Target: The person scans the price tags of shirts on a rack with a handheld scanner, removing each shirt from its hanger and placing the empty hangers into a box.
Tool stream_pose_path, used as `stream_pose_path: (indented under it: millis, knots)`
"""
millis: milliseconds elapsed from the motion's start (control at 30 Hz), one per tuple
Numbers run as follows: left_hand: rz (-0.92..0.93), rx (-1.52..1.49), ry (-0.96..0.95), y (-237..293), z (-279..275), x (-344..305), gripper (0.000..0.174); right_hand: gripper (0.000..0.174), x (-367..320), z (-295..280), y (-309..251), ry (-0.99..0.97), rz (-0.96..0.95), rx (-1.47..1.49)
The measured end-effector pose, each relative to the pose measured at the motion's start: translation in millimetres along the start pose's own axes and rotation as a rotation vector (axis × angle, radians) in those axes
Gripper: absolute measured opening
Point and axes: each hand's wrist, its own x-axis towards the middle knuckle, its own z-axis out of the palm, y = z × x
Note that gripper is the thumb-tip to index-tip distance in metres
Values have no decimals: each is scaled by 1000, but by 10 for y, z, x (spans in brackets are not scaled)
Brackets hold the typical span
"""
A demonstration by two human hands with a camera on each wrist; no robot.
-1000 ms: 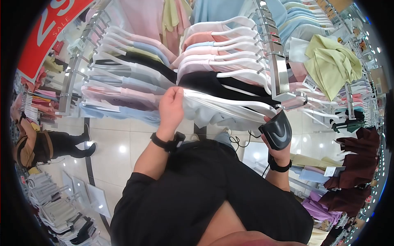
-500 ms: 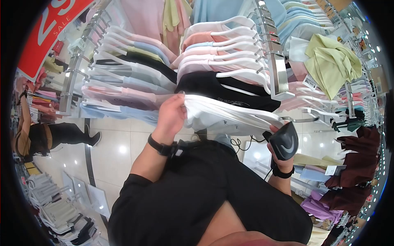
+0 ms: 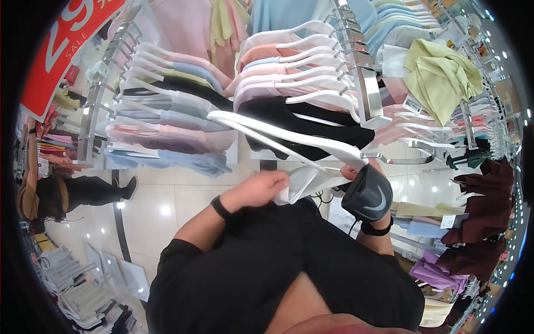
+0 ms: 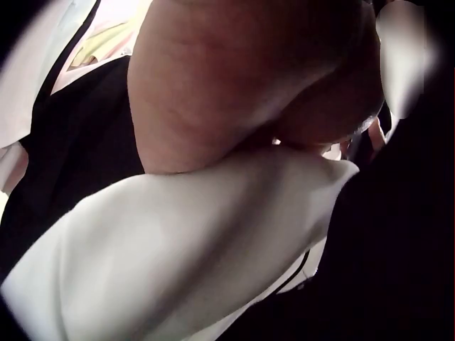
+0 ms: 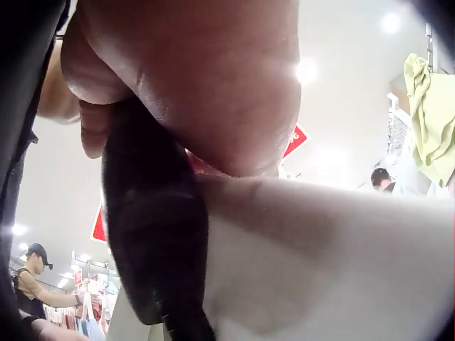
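Observation:
A white shirt (image 3: 303,181) hangs from a white hanger (image 3: 267,129), pulled out from the rack and tilted. My left hand (image 3: 271,187) grips the shirt's lower fabric in front of my body. In the left wrist view the palm (image 4: 234,78) presses against the white cloth (image 4: 178,249). My right hand (image 3: 356,170) holds a black handheld device (image 3: 370,193) with a grey mark, close to the hanger's hook end. The right wrist view shows those fingers (image 5: 206,71) curled round the dark device (image 5: 153,241), with white fabric (image 5: 320,263) beside it.
Rows of pastel and black shirts on white hangers fill a metal rack (image 3: 364,92) ahead. A red sale sign (image 3: 58,47) hangs at upper left. A person (image 3: 50,195) stands on the tiled floor at left. Green (image 3: 445,75) and maroon garments (image 3: 478,222) hang at right.
The white shirt and its hanger came off the rack toward my body and tilted. My left hand dropped from the shirt's shoulder to its lower fabric. The right hand with the device shifted slightly.

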Motion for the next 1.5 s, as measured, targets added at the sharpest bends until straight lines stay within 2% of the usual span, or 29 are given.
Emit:
stream_pose_path:
  millis: [133,233,300,333,433,533,600,667,700,767,867,900,967,1033,1067,1133,1167,1233,1267,1333,1400,1500]
  knots:
    - [-26,158,-20,-147,153,-47,19,35,-7,-38,-81,-55,207,189]
    - [-33,262,-38,-218,221,-81,16,35,9,91,-263,81,218,234]
    - [-61,340,-9,-245,227,-90,16,35,29,58,-388,42,151,148]
    - [-94,387,29,-294,225,-79,16,41,22,14,-345,23,89,166]
    - [-128,437,54,-564,220,-57,18,71,40,-82,-18,-153,-306,381]
    - [-138,384,77,-609,230,-65,19,74,135,-33,-62,-197,-383,444]
    - [-123,357,87,-597,240,-86,19,71,124,2,-52,-182,-340,420]
    - [-82,355,78,-576,271,-73,20,66,77,55,-112,-187,-221,463]
    - [-70,224,30,-460,255,-54,20,64,65,101,-115,-191,-170,477]
    - [-50,-41,-66,-172,244,-51,19,41,75,166,66,-252,-177,523]
    - [56,-156,21,133,172,-13,21,35,40,191,46,-264,-18,528]
    - [12,-107,15,157,133,2,22,34,23,183,-7,-251,44,517]
    - [-78,-7,-7,181,63,30,24,27,9,252,-169,-130,11,559]
    - [-35,-2,128,-179,106,37,24,21,17,253,-291,-25,-50,565]
    - [-12,3,196,-314,90,35,25,32,14,187,-279,5,-60,527]
    - [-146,-27,351,-214,-50,-27,26,56,24,-114,-86,-91,-58,245]
    - [-134,-78,447,-254,-91,-34,26,68,14,-212,-14,-141,-82,114]
    - [-119,-139,579,-302,-147,-73,25,55,6,-324,61,-189,-170,124]
    - [-113,-147,615,-307,-182,-90,24,47,-37,-319,19,-151,-125,276]
    - [-96,-175,614,-346,-215,-103,22,50,-150,-435,80,-108,10,264]
    - [-79,-208,550,-416,-198,-152,19,53,-139,-500,92,-107,34,223]
    - [-111,-176,565,-417,-165,-255,17,57,-65,-558,170,-107,124,118]
